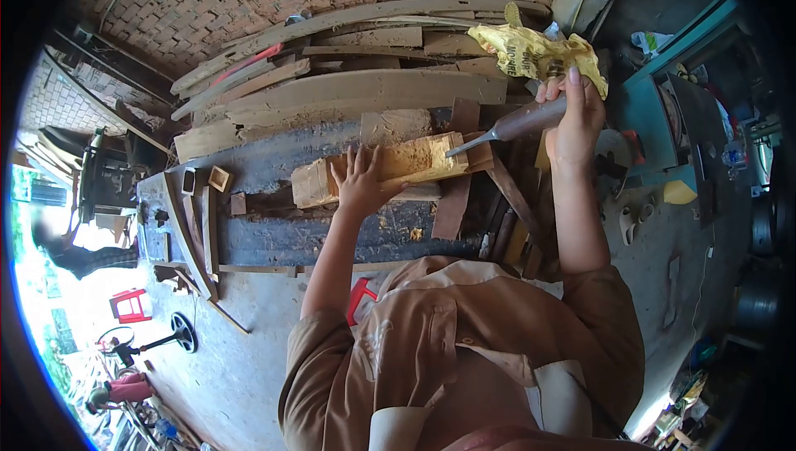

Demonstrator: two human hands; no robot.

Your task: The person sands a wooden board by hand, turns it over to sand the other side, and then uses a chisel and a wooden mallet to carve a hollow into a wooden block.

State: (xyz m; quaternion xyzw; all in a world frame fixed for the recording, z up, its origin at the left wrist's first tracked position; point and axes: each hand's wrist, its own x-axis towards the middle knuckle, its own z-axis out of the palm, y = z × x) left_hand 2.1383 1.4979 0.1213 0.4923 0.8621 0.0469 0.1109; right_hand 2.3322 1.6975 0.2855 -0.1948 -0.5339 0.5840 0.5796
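Observation:
My right hand (pixel 575 123) is closed round the thick handle of a chisel (pixel 529 120). The chisel slants down to the left, and its metal tip meets the right end of a pale wooden block (pixel 414 161). A hollow is cut into the upper face of this block, with rough, yellowish walls. Toward the block's left part lies my left hand (pixel 362 181), palm down with the fingers spread across the wood. The block rests on a dark, worn workbench (pixel 348 240), with flat wood pieces under and beside it.
Long curved planks (pixel 348 90) are piled behind the bench, before a brick wall. A yellow bag (pixel 539 49) lies beyond my right hand. Small wooden frames (pixel 220 177) and strips lie on the left. A red stool (pixel 131 306) and a person (pixel 124 390) are farther off.

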